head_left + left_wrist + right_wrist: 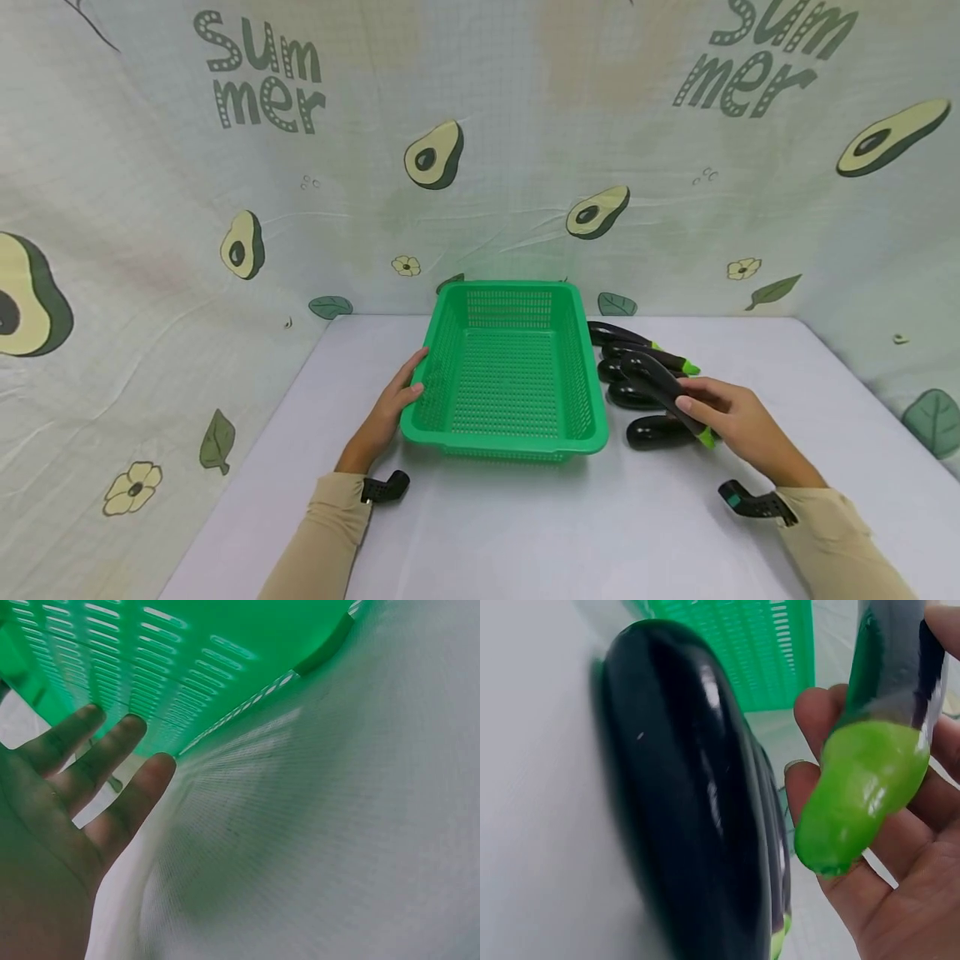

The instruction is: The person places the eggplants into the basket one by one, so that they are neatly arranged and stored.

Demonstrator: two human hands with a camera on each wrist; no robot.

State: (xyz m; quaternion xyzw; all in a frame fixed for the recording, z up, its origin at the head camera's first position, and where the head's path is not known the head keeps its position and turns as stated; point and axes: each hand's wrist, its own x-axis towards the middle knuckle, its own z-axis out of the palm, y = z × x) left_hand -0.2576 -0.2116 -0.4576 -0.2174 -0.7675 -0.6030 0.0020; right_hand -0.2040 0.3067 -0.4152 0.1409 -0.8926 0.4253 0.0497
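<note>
My right hand (738, 415) pinches a dark purple eggplant (651, 375) near its bright green stem end (866, 787). The eggplant slants over several others beside the basket, its round end toward the upper left. One eggplant (654, 433) lies on the table nearest to me, partly behind the held one. A green plastic basket (504, 444) with slotted walls stands in the middle with nothing in it. At its left side my left hand (384, 415) touches the rim. Three straight fingers (112, 765) show beside the outer wall in the left wrist view; the thumb is hidden there.
More eggplants (618, 335) lie in a row against the basket's right side, some overlapping. White cloth covers the table (517, 533). A printed cloth backdrop (510, 167) with avocados rises behind and at both sides. Each wrist wears a black strap (384, 487).
</note>
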